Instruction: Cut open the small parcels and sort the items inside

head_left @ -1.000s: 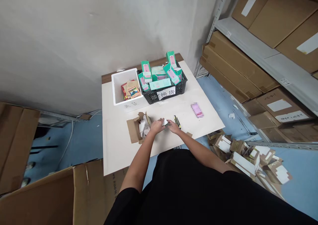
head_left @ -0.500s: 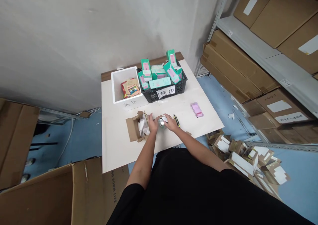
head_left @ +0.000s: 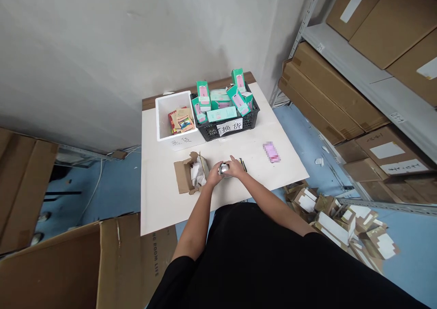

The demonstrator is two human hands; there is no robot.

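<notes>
Both my hands meet over the white table point(head_left: 160, 200) around a small shiny silver item point(head_left: 223, 168). My left hand point(head_left: 215, 176) curls round its left side and my right hand point(head_left: 235, 168) grips its right side, fingers closed on it. Just left of my hands lies an opened small cardboard box point(head_left: 187, 178) with white paper stuffing. A dark pen-like tool point(head_left: 243, 164) rests on the table right beside my right hand.
A white bin point(head_left: 163, 127) with colourful packets and a black crate point(head_left: 218, 129) of teal boxes stand at the table's far side. A pink object point(head_left: 271, 152) lies to the right. Cardboard boxes fill the right shelves; torn small boxes point(head_left: 341, 218) litter the floor; a big carton point(head_left: 68, 263) stands at left.
The white wrapping seen in my hands a second ago is gone from view and the silver item shows between my fingers. My hands have stayed at the same spot on the table.
</notes>
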